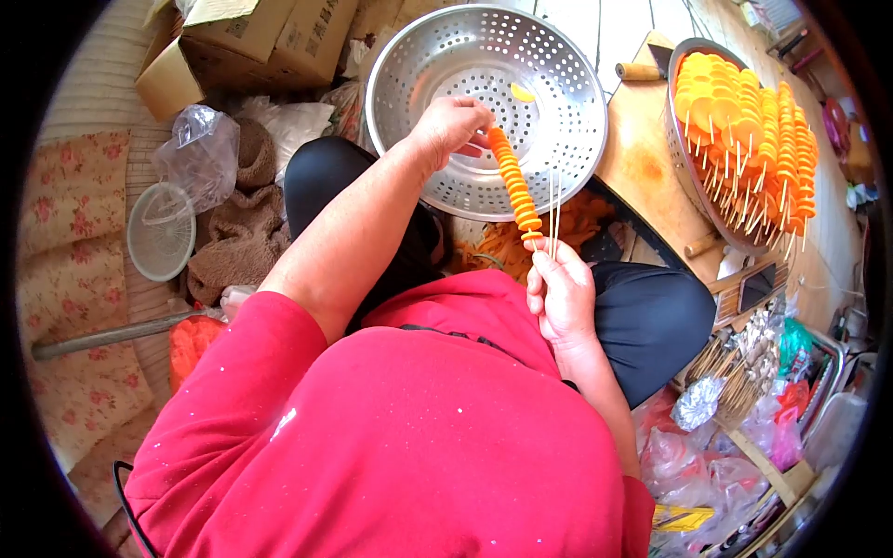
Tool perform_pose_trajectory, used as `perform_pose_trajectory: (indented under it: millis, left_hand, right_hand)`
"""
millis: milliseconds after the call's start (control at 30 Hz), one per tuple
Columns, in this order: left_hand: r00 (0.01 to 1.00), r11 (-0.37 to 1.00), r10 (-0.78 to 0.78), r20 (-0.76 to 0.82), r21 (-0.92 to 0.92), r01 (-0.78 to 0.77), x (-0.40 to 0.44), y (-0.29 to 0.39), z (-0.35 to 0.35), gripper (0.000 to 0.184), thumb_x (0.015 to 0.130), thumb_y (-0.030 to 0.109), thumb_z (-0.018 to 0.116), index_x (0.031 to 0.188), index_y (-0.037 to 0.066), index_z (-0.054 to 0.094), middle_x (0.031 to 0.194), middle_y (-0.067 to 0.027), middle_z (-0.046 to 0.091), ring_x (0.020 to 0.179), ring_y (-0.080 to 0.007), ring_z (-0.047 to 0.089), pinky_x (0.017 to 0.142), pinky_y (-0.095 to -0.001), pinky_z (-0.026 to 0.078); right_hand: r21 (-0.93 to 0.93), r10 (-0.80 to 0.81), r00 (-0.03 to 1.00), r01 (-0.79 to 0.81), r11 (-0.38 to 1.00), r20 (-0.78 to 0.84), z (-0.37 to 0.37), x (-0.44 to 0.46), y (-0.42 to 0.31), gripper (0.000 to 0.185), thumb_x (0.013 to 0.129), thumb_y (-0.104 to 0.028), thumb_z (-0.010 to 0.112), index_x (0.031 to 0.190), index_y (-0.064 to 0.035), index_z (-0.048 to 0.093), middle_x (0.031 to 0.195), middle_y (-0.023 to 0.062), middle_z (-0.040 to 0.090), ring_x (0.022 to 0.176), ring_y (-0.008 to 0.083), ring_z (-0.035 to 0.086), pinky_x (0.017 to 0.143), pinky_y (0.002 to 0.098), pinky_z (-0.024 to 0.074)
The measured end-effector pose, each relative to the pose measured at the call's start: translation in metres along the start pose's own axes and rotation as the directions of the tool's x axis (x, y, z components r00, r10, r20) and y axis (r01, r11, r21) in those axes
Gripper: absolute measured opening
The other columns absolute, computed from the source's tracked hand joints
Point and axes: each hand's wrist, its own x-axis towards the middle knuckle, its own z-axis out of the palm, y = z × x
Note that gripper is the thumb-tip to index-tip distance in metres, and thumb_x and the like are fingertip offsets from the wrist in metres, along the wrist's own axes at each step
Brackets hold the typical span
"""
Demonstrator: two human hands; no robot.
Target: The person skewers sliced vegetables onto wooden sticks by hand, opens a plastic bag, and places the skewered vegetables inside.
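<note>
My left hand (454, 130) is over the steel colander, its curled fingers at the top end of a skewer of orange slices (514, 181). The slices are stacked along the stick, which slants down to the right. My right hand (564, 290), near my right knee, pinches the skewer's lower end and also holds two bare sticks (554, 216) that point upward. Beneath the left hand is the perforated colander (400, 102), with one loose orange piece (522, 93) inside it.
At the right, a metal basin (682, 139) holds many orange skewers (744, 121). A wooden board (633, 153) with a wooden-handled tool (639, 72) lies beside it. Orange peelings (581, 219) are below the colander. A cardboard box (270, 46), brown cloth (237, 237) and bundled sticks (730, 377) surround me.
</note>
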Motion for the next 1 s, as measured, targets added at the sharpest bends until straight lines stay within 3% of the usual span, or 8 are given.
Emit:
perform_pose_trajectory:
  millis: [67,167,333,533,767,900,1000]
  left_hand:
    - [0.998,0.999,0.019,-0.052,-0.041,-0.021,-0.001,0.004,-0.003,0.012,0.080,0.012,0.060,0.089,0.003,0.061,0.085,-0.0074,0.063,0.071,-0.0172,0.063,0.063,-0.0292,0.053]
    - [0.952,0.975,0.120,-0.281,-0.148,-0.167,0.003,0.004,-0.008,0.011,0.079,0.010,0.057,0.085,0.001,0.061,0.079,-0.0063,0.061,0.066,-0.0142,0.062,0.056,-0.0271,0.050]
    - [0.934,0.965,0.129,-0.334,-0.175,-0.196,0.000,0.003,-0.009,0.010,0.081,0.010,0.056,0.084,0.001,0.060,0.075,-0.0045,0.061,0.064,-0.0124,0.061,0.055,-0.0256,0.049]
    - [0.960,0.981,0.101,-0.261,-0.132,-0.140,-0.010,0.001,-0.002,0.006,0.082,0.010,0.059,0.084,0.005,0.057,0.075,-0.0021,0.059,0.064,-0.0110,0.059,0.057,-0.0245,0.050]
    - [0.976,0.982,0.188,0.110,-0.004,-0.189,-0.047,-0.011,0.013,0.006,0.076,0.001,0.056,0.081,0.003,0.056,0.071,-0.0013,0.056,0.061,-0.0101,0.054,0.057,-0.0230,0.045]
    - [0.941,0.984,0.152,0.303,0.040,-0.172,-0.073,-0.031,0.020,0.012,0.074,-0.003,0.057,0.084,0.003,0.055,0.071,-0.0006,0.055,0.064,-0.0080,0.053,0.058,-0.0217,0.044]
    - [0.939,0.975,0.181,0.293,0.074,-0.211,-0.073,-0.040,0.022,0.009,0.075,-0.002,0.057,0.083,0.003,0.056,0.073,0.0006,0.056,0.065,-0.0078,0.054,0.060,-0.0212,0.045]
  right_hand:
    - [-0.001,-0.014,1.000,0.014,1.000,0.003,0.000,0.000,0.000,0.013,0.090,-0.009,0.050,0.100,-0.0011,0.055,0.057,0.0028,0.050,0.037,0.0083,0.040,0.035,0.0197,0.0325]
    - [0.059,-0.005,1.000,0.004,0.998,0.002,0.000,-0.002,-0.001,0.015,0.091,-0.010,0.049,0.102,-0.0013,0.054,0.058,0.0032,0.051,0.038,0.0089,0.040,0.036,0.0196,0.0333]
    - [0.077,-0.021,1.000,0.020,0.997,0.011,-0.002,-0.002,0.001,0.017,0.092,-0.010,0.048,0.105,-0.0018,0.054,0.059,0.0030,0.050,0.039,0.0089,0.040,0.036,0.0199,0.0342]
    - [0.125,-0.054,0.998,0.055,0.991,-0.013,-0.003,-0.003,0.005,0.016,0.092,-0.012,0.049,0.104,-0.0027,0.056,0.058,0.0031,0.049,0.038,0.0096,0.039,0.035,0.0214,0.0332]
    - [0.044,-0.292,0.952,0.297,0.954,-0.088,-0.005,-0.016,-0.030,0.019,0.093,-0.013,0.049,0.107,-0.0018,0.055,0.056,0.0033,0.049,0.038,0.0088,0.040,0.036,0.0200,0.0319]
    - [-0.048,-0.512,0.826,0.517,0.855,-0.235,-0.007,-0.030,-0.093,0.020,0.093,-0.014,0.049,0.106,-0.0009,0.055,0.057,0.0034,0.049,0.038,0.0083,0.040,0.034,0.0197,0.0321]
    - [-0.148,-0.656,0.674,0.651,0.745,-0.339,-0.021,-0.037,-0.144,0.020,0.093,-0.014,0.049,0.107,-0.0001,0.055,0.057,0.0023,0.049,0.038,0.0078,0.039,0.034,0.0196,0.0313]
